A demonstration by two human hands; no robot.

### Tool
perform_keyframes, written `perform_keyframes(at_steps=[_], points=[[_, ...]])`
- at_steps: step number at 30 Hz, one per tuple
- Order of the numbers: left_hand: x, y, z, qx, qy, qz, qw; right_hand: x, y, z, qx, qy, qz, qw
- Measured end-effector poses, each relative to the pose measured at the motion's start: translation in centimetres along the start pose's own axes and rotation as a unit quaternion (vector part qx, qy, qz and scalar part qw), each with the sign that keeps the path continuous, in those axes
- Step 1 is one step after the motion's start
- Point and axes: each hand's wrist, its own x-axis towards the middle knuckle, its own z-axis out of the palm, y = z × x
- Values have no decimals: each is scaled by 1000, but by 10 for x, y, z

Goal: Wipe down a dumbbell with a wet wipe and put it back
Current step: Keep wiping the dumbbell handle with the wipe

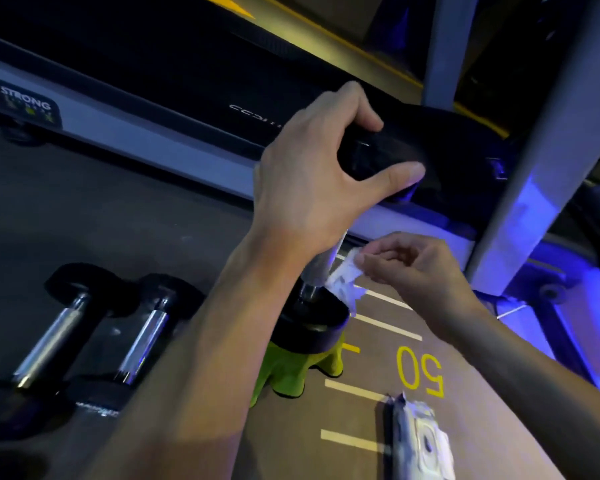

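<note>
While the left hand (312, 174) curled over the upper black head of the upright dumbbell (321, 268), its palm hid most of the chrome handle; the lower head stood on a lime-green object (291, 372), partly covered. Right hand (413, 268) pinched one white wet wipe (343, 282) against the handle. Two more dumbbells (94, 337) lay on the floor (118, 220), left. One wipe pack (420, 441) was cut off below.
</note>
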Motion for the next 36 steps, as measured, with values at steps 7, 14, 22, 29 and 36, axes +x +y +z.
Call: perform_keyframes(at_steps=[7, 14, 22, 29, 36], points=[[4, -3, 4, 10, 4, 13, 1000, 16, -10, -12, -57, -7, 64, 996], [1, -3, -1, 15, 3, 16, 1000, 34, -31, -12, -167, -53, 50, 983], [-5, 0, -3, 7, -3, 13, 1000, 35, -29, -13, -147, -43, 102, 983], [-4, 0, -7, 2, -23, 2, 1000, -15, -15, 20, 34, 58, 37, 997], [3, -9, -21, -41, -91, -12, 995, -29, -8, 50, 270, 27, 125, 954]])
